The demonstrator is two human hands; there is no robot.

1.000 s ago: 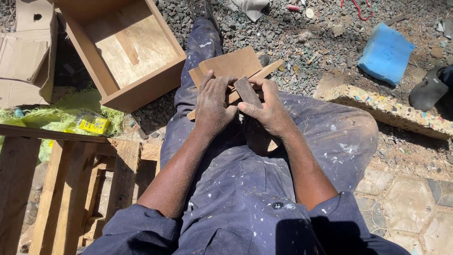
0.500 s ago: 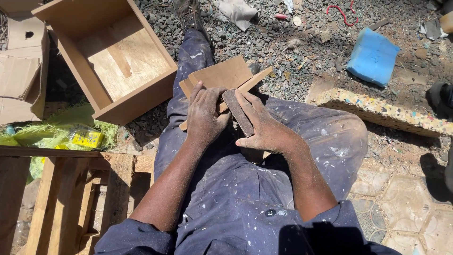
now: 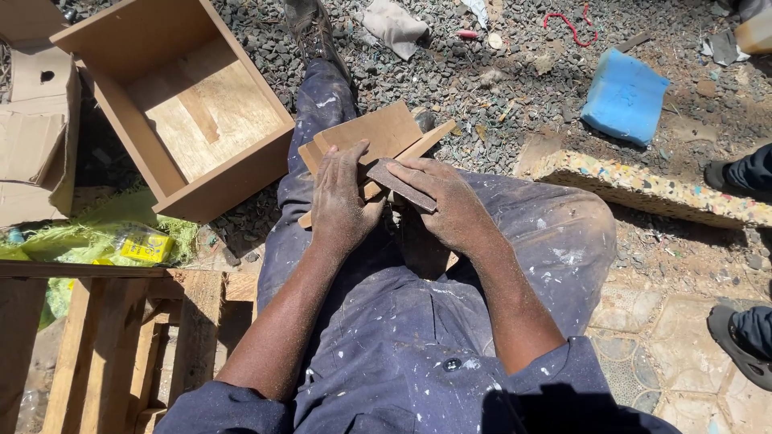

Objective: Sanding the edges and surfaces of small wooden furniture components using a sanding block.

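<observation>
Since half a second ago, hands barely moved; view shifted slightly. Left hand [image 3: 342, 201] lies flat, released, on the brown wooden board pieces [image 3: 378, 137] on the lap. Right hand [image 3: 450, 209] grasps a dark flat sanding strip [image 3: 402, 185]. One open wooden box [image 3: 177, 104] at 10 o'clock. One yellow packet [image 3: 145, 245] at 9. One blue foam block [image 3: 623, 96] at 2.

The left hand [image 3: 342, 201] covers the middle of the wooden board [image 3: 378, 137], so where they meet can't be seen. The fingertips of the right hand [image 3: 450, 209] curl out of sight under the sanding block [image 3: 402, 185]. The open wooden box [image 3: 177, 104] runs off the top edge. Two shoes [image 3: 744, 341] at the right are cut off, their wearer unseen. The cardboard [image 3: 32, 120] is clipped at the left.
</observation>
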